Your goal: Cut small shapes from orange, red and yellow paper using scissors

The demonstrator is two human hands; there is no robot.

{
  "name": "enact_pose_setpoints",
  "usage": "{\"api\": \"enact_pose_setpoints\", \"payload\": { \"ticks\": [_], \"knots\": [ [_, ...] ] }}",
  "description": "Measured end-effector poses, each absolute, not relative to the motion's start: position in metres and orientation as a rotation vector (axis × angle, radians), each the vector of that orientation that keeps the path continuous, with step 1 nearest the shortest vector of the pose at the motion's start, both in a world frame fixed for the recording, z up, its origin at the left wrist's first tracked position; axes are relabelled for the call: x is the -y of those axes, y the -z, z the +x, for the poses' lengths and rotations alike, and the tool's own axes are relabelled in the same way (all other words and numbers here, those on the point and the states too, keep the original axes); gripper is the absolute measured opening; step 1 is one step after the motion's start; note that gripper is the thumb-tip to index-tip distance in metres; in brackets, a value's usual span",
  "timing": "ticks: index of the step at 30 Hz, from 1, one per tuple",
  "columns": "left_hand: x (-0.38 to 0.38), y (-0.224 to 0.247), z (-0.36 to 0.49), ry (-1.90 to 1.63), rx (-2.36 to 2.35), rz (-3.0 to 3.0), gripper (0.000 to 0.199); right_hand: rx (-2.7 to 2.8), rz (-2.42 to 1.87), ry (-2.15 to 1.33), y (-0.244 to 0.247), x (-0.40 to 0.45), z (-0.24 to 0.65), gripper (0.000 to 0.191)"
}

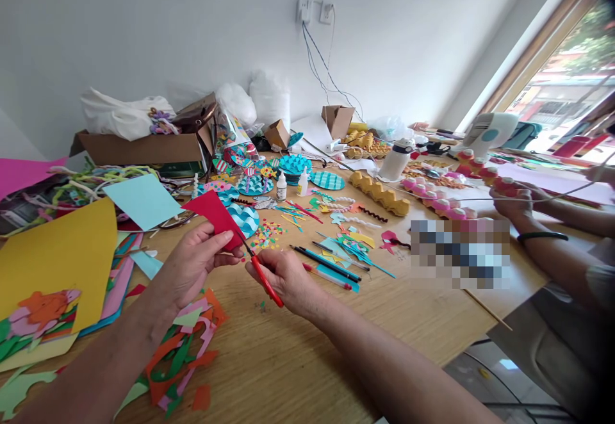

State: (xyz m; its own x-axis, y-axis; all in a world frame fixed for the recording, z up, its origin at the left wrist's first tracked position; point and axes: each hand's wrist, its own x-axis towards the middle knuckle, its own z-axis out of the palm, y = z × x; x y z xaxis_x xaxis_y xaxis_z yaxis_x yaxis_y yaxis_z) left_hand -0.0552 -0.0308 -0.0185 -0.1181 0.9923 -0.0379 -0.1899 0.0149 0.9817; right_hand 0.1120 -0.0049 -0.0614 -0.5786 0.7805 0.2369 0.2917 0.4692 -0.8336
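Observation:
My left hand [195, 264] pinches a piece of red paper [218, 216] by its lower edge, thumb on top. My right hand [288, 277] is closed round red-handled scissors [263, 277]. The scissor blades point up and left and meet the right edge of the red paper. Below my left hand lies a heap of cut paper scraps [180, 360] in orange, green and pink. Small round paper dots [266, 235] lie just beyond the scissors.
Pens [327, 264] lie right of my right hand. Two glue bottles [281, 187] stand behind. Yellow paper [62, 251] and light blue paper [143, 200] lie at left. At right, another person's hands hold a painted egg-carton strip [485, 171].

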Motion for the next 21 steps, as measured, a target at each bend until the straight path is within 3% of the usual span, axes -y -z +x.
{"api": "enact_pose_setpoints", "payload": {
  "ticks": [21],
  "knots": [
    [0.0344, 0.0178, -0.0502, -1.260, -1.199, 0.931, 0.025, 2.104, -0.893, -1.039, 0.0614, 0.0044, 0.1124, 0.046]
  ]
}}
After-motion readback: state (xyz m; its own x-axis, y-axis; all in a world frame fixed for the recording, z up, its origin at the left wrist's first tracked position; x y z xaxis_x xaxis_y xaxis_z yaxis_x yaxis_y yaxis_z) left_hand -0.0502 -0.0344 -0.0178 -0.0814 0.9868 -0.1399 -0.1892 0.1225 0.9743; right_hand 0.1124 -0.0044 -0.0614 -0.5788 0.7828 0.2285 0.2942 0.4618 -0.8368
